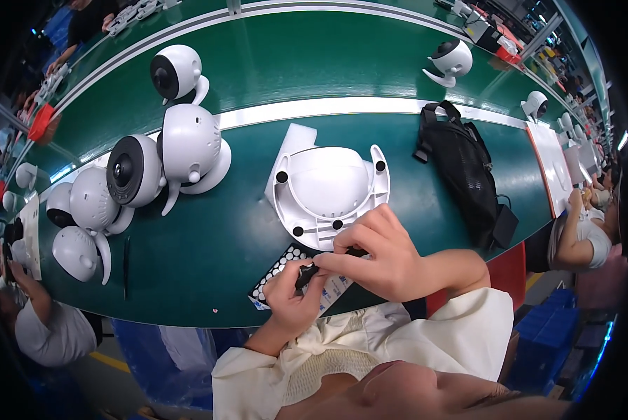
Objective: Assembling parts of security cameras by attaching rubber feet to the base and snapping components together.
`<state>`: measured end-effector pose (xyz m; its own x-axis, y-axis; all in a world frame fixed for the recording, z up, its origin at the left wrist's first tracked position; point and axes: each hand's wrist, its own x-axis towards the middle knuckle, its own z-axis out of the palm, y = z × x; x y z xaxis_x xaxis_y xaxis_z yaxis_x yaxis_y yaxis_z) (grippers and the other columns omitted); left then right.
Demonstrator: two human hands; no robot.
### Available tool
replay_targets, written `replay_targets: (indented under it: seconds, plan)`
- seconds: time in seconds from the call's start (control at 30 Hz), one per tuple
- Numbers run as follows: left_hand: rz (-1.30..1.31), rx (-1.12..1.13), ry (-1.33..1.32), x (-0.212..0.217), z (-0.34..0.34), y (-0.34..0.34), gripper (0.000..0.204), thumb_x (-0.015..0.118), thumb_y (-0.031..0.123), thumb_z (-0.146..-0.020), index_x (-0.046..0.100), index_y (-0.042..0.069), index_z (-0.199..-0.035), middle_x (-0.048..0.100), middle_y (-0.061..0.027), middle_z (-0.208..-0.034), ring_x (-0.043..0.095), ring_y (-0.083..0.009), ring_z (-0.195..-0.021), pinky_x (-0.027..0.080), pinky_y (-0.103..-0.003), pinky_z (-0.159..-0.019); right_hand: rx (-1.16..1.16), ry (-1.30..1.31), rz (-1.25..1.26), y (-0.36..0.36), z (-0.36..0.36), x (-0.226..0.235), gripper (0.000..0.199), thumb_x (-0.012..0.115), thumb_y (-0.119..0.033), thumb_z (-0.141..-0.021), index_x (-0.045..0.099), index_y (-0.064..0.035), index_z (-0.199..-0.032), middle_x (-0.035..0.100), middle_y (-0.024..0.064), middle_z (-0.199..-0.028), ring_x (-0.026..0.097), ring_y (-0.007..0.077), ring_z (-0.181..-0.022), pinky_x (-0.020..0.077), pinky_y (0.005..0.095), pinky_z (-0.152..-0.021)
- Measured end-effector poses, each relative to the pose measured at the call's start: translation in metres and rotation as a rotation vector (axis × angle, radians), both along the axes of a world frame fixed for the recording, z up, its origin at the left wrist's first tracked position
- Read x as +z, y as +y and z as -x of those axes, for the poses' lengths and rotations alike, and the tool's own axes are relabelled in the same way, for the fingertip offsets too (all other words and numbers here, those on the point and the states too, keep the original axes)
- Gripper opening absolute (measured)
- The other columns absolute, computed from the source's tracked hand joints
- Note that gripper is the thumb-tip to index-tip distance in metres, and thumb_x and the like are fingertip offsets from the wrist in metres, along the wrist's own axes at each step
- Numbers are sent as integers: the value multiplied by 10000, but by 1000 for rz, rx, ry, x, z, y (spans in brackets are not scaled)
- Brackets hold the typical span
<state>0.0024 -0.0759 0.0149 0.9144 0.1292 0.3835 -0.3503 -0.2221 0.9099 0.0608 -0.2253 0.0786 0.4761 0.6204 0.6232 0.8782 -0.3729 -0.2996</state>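
Observation:
A white round device lies upside down on the green table, its curved base facing up. Several black round pads sit on that base. Just in front of it, my left hand pinches a small black strip, whose exact kind I cannot make out. My right hand grips the same dark strip at its other side, fingers closed close to the left ones. Beneath both hands lies a sheet of pads, black with white dots, partly covered. A piece of backing paper pokes out beside it.
On the left stand several white camera-like devices with black fronts, near a black pen. White foam lies behind the upturned device. A black bag rests on the right. Beyond a white rail runs a green belt. Co-workers sit both sides.

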Motion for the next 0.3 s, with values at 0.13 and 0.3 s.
replay_targets:
  seconds: [0.13, 0.3]
  plan:
    - [2, -6, 44, 2, 3, 0, 112, 631, -5, -714, 547, -8, -789, 570, -60, -595, 529, -75, -498, 405, -205, -458, 38, -91, 43, -1, 2, 0, 343, 605, -130, -517, 630, -29, -844, 502, 18, -714, 436, 147, -622, 319, 261, -534]
    - [43, 8, 198, 24, -2, 5, 128, 635, 53, -739, 527, -1, -782, 584, -29, -620, 522, -68, -535, 418, -203, -497, 274, -354, -88, 3, -3, -13, 309, 600, -118, -550, 582, 41, -814, 552, 106, -797, 465, 149, -572, 375, 251, -463]
